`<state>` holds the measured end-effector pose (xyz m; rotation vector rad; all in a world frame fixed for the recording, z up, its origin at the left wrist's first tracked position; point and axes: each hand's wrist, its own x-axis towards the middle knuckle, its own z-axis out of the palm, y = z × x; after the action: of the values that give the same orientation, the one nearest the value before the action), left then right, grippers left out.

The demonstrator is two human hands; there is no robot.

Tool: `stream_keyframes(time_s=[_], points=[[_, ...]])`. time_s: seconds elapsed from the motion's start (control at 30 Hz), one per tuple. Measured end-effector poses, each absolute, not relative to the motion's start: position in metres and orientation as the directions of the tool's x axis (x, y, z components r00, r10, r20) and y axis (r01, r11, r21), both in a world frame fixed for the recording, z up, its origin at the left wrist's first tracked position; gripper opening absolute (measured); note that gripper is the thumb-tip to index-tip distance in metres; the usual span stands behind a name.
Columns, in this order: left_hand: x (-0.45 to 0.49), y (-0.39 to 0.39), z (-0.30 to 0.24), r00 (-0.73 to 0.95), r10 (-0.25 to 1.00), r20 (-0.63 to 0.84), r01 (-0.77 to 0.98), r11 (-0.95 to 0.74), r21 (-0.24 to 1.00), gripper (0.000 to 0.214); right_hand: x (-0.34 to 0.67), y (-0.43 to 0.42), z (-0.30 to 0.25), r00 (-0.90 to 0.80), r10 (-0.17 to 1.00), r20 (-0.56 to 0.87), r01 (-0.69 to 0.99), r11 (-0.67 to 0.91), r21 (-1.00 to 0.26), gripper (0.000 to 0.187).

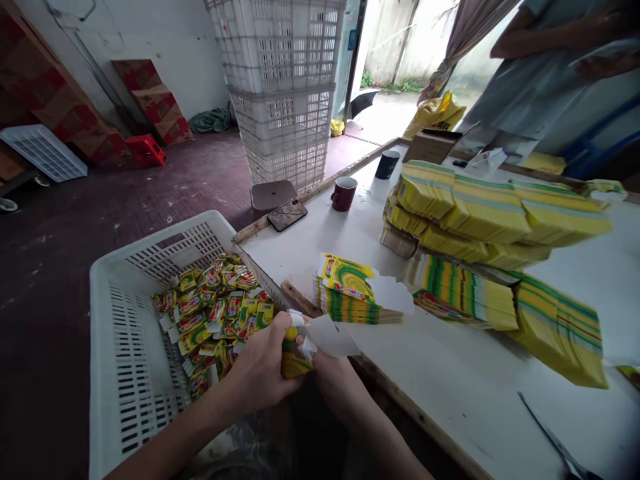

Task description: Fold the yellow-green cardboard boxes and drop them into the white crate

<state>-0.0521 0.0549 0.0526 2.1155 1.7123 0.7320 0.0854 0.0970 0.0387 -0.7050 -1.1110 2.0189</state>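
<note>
A small yellow and green carton (293, 360) with white flaps is between my hands, over the table's near edge. My left hand (265, 360) is closed around its left side, thumb on top. My right hand (325, 373) grips it from the right, its fingers partly hidden by a raised white flap (330, 337). Just beyond lies a stack of flat cartons (350, 287) with printed yellow faces and green edges. To the left stands a white plastic crate (107, 333) with many small yellow cartons (220, 303) heaped in it.
Bundles of flat cartons (480, 207) fill the table's right side. A phone (287, 215), a maroon mug (344, 195) and a dark cup (387, 164) stand near the far-left edge. Scissors (555, 443) lie at lower right. Tall stacked crates (285, 87) rise behind; a person (535, 87) stands across the table.
</note>
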Motion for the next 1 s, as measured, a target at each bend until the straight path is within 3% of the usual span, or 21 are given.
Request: stream_keyframes(time_s=[0.13, 0.37, 0.47, 0.53, 0.6, 0.67, 0.77, 1.0], points=[[-0.055, 0.056, 0.053, 0.129, 0.969, 0.212, 0.808, -0.227, 0.544, 0.061, 0.088, 0.1, 0.033, -0.562, 0.82, -0.107, -0.237, -0.284, -0.929, 0.057], [-0.06, 0.054, 0.056, 0.154, 0.985, 0.083, 0.596, -0.16, 0.787, 0.054, 0.093, 0.086, 0.042, -0.635, 0.761, 0.133, -0.045, 0.136, -0.99, 0.075], [-0.06, 0.054, 0.049, 0.107, 0.994, 0.036, 0.623, -0.095, 0.777, 0.048, 0.091, 0.086, 0.036, -0.595, 0.767, 0.241, 0.005, 0.304, -0.953, 0.06], [-0.058, 0.056, 0.046, 0.03, 0.998, 0.049, 0.69, -0.056, 0.722, 0.059, 0.092, 0.092, 0.028, -0.53, 0.787, 0.316, -0.001, 0.372, -0.928, 0.051], [-0.058, 0.058, 0.046, -0.024, 0.995, 0.094, 0.761, -0.043, 0.647, 0.067, 0.096, 0.101, 0.02, -0.438, 0.826, 0.354, 0.003, 0.395, -0.919, 0.049], [-0.059, 0.06, 0.049, -0.02, 0.993, 0.117, 0.802, -0.054, 0.594, 0.059, 0.101, 0.107, 0.015, -0.414, 0.827, 0.381, 0.041, 0.435, -0.9, 0.051], [-0.063, 0.059, 0.056, 0.011, 0.992, 0.126, 0.823, -0.081, 0.562, 0.049, 0.11, 0.112, 0.012, -0.557, 0.737, 0.383, 0.127, 0.531, -0.838, 0.052], [-0.065, 0.055, 0.061, 0.03, 0.998, 0.055, 0.809, -0.056, 0.585, 0.048, 0.129, 0.135, 0.032, -0.748, 0.594, 0.296, 0.125, 0.564, -0.816, 0.016]])
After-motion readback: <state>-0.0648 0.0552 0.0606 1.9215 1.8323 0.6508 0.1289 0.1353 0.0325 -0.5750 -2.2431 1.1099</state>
